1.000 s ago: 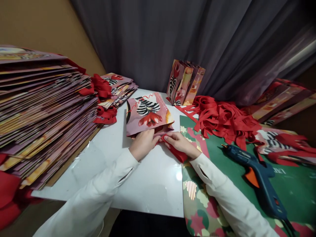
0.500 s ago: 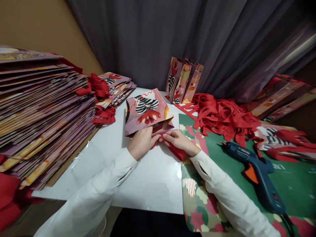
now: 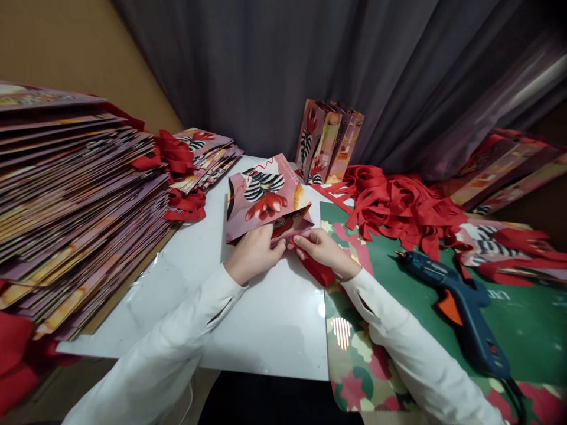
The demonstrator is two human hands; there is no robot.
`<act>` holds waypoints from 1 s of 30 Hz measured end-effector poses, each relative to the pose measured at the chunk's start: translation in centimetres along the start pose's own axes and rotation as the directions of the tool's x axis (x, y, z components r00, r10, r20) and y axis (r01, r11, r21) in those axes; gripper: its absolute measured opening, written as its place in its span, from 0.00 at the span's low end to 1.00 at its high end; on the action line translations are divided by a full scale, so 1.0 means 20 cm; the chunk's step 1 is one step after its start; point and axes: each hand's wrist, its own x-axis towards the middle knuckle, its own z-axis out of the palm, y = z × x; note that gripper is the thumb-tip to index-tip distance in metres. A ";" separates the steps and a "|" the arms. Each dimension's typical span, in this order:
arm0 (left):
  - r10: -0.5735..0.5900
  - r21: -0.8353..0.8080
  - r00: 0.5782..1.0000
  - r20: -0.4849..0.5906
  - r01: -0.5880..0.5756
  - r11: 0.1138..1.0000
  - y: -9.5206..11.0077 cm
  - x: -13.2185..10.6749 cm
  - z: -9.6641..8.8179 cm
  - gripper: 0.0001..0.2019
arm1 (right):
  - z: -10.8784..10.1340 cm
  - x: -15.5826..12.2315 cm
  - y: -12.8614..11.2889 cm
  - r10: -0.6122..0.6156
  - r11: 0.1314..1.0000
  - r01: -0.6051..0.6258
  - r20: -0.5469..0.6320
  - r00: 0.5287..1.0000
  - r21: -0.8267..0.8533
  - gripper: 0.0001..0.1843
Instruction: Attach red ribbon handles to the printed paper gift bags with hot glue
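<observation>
A printed paper gift bag (image 3: 266,198), with a black-and-white striped bow and a red flower on it, lies on the white board with its mouth toward me. My left hand (image 3: 254,251) is closed on the near edge of that mouth; its fingertips are hidden inside the bag. Beside it, my right hand (image 3: 325,251) pinches a red ribbon (image 3: 319,273) against the bag's edge, and the ribbon's loose part hangs below the palm.
Flat bags (image 3: 88,218) are piled high at left. A heap of red ribbons (image 3: 398,203) lies at right, above a blue glue gun (image 3: 458,307) on a green mat (image 3: 527,330). Finished-looking bags (image 3: 330,141) stand by the grey curtain (image 3: 248,77).
The left thumb has moved away from the ribbon a little, and less ribbon shows between the hands. My right hand still pinches it. The bag has barely shifted.
</observation>
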 end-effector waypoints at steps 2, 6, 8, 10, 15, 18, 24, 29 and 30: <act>-0.009 -0.005 1.000 0.001 0.009 1.000 0.00 0.00 0.00 0.11 | 0.00 0.00 -0.01 -0.024 0.998 0.023 -0.023 0.999 -0.052 0.27; 0.000 -0.014 1.000 -0.022 -0.001 1.000 0.00 0.00 0.01 0.12 | 0.01 -0.01 -0.02 0.018 1.000 -0.018 0.018 1.000 0.007 0.27; 0.005 -0.020 1.000 -0.026 -0.006 1.000 0.00 0.00 0.02 0.12 | 0.01 -0.01 -0.02 0.032 0.998 -0.034 0.035 0.999 0.048 0.29; 0.015 -0.023 0.999 -0.031 -0.015 1.000 0.00 0.00 0.03 0.12 | 0.00 -0.02 -0.02 0.019 0.998 -0.022 0.056 0.998 0.056 0.30; 0.025 -0.015 0.999 -0.047 -0.025 1.000 0.00 -0.01 0.03 0.13 | -0.01 -0.02 -0.03 0.030 0.999 -0.029 0.042 0.999 -0.024 0.32; 0.036 -0.041 0.998 -0.051 -0.038 0.998 0.00 -0.01 0.03 0.14 | 0.00 -0.03 -0.03 0.026 0.997 -0.027 -0.025 0.999 -0.078 0.30; 0.005 -0.022 0.999 -0.054 -0.006 1.000 -0.02 0.00 0.03 0.17 | 0.02 -0.03 -0.04 0.023 0.997 -0.033 -0.140 0.990 -0.069 0.26; 0.005 0.017 0.998 -0.062 -0.004 1.000 -0.02 0.00 0.04 0.16 | 0.04 -0.03 -0.03 0.031 0.997 -0.022 -0.130 0.991 0.075 0.18; 0.003 0.013 0.998 -0.061 -0.002 1.000 -0.01 0.00 0.04 0.15 | 0.04 -0.03 -0.02 0.033 0.996 -0.023 -0.126 0.991 0.086 0.18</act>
